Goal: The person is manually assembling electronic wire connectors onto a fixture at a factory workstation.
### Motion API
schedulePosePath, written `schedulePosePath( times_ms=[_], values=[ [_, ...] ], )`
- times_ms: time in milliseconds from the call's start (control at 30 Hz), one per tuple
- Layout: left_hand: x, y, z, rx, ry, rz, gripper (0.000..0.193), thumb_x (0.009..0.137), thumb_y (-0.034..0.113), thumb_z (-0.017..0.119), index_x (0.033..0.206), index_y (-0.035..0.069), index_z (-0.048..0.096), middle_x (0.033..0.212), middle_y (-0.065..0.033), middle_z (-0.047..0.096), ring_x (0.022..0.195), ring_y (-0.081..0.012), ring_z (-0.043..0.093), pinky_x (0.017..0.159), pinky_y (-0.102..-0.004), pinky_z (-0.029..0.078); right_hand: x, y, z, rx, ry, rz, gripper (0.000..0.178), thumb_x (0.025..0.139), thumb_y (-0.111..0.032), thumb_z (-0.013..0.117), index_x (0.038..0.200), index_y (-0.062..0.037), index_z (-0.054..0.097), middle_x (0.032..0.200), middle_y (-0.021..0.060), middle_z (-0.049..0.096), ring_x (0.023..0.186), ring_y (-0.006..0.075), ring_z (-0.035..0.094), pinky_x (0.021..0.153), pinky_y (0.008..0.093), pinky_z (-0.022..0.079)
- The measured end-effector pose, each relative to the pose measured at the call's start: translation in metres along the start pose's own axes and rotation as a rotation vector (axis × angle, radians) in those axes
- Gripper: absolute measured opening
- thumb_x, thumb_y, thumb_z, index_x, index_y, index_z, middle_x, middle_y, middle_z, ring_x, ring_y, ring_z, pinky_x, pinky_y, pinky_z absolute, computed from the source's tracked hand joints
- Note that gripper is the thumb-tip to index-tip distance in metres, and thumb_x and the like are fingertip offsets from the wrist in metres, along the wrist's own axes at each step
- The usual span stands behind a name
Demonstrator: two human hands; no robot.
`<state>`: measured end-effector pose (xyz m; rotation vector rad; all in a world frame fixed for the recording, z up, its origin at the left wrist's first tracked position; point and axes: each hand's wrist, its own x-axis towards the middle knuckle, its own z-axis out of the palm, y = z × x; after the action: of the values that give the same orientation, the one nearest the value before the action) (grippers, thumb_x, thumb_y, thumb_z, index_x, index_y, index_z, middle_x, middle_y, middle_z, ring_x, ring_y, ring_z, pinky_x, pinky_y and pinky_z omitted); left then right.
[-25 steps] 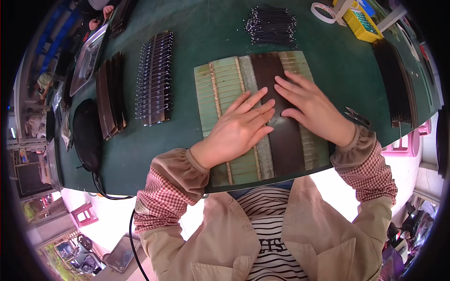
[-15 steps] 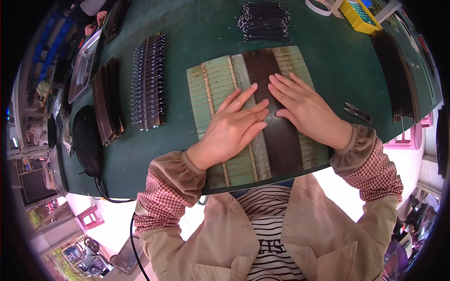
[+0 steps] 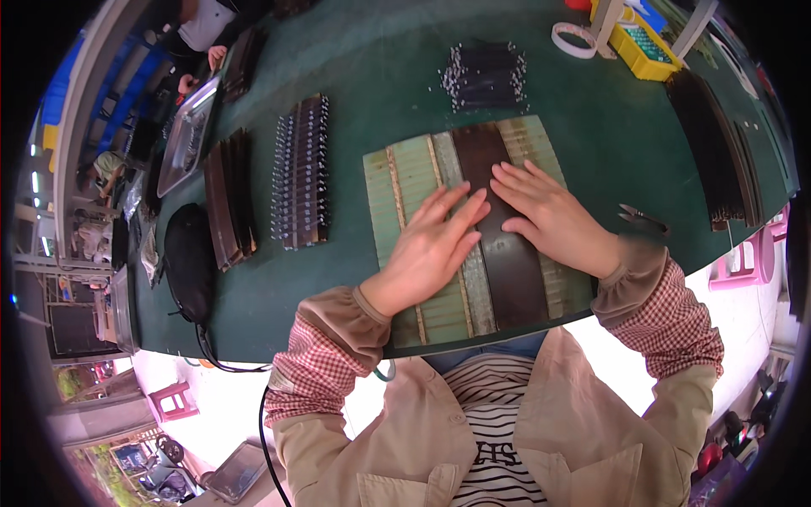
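Note:
A flat green ribbed board (image 3: 382,198) lies on the table in front of me, with a long dark brown strip (image 3: 515,283) running along it. Beside the strip's left edge is a grey metal bar (image 3: 479,296). My left hand (image 3: 429,247) rests with fingers stretched over the bar, its fingertips at the strip's left side. Flat and with fingers spread, my right hand (image 3: 553,221) lies across the strip's right side. Neither hand grips anything; the palms hide part of the strip and board.
Thread snips (image 3: 644,219) lie right of the board. Bundles of dark strips (image 3: 230,198) and a black pouch (image 3: 189,262) are at left. A black bundle with pale tips (image 3: 488,76), a tape roll (image 3: 574,40) and a yellow bin (image 3: 644,46) stand farther back. Another person's hand (image 3: 217,57) shows far left.
The view has shifted, so the table and board sit lower and further right. My left hand's fingers have drawn closer together; my right hand stays on the strip.

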<state>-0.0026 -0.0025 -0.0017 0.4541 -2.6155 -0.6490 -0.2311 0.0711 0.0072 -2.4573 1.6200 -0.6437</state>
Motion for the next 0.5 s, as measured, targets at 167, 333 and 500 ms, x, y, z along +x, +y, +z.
schedulePosePath(
  times_ms=[167, 333, 500],
  values=[
    [-0.005, 0.001, 0.002, 0.004, 0.055, 0.001, 0.05, 0.092, 0.014, 0.059, 0.138, 0.0, 0.043, 0.135, -0.0101, 0.055, 0.131, -0.0362, 0.042, 0.11, -0.047, 0.033, -0.04, 0.013, -0.043, 0.011, 0.209, 0.207, 0.049, 0.078, 0.002, 0.065, 0.126, -0.0053, 0.058, 0.134, 0.0129, 0.054, 0.126, 0.0338, 0.048, 0.109, 0.0426, 0.036],
    [-0.006, 0.002, 0.005, -0.039, 0.122, 0.015, 0.047, 0.091, 0.015, 0.061, 0.133, 0.0, 0.047, 0.13, -0.0152, 0.056, 0.127, -0.0366, 0.046, 0.106, -0.0469, 0.039, -0.126, 0.037, -0.078, -0.001, 0.186, 0.462, 0.05, 0.075, 0.011, 0.061, 0.124, -0.003, 0.058, 0.124, 0.0148, 0.056, 0.118, 0.0352, 0.051, 0.098, 0.0387, 0.043],
    [-0.009, 0.002, 0.003, -0.035, 0.174, 0.033, 0.043, 0.09, 0.013, 0.062, 0.129, 0.0, 0.052, 0.129, -0.0179, 0.056, 0.123, -0.0369, 0.05, 0.102, -0.0462, 0.042, -0.11, 0.08, -0.082, -0.099, 0.12, 0.495, 0.045, 0.075, 0.009, 0.063, 0.119, -0.0015, 0.059, 0.11, 0.0168, 0.056, 0.109, 0.0347, 0.054, 0.092, 0.0386, 0.045]
  ],
)
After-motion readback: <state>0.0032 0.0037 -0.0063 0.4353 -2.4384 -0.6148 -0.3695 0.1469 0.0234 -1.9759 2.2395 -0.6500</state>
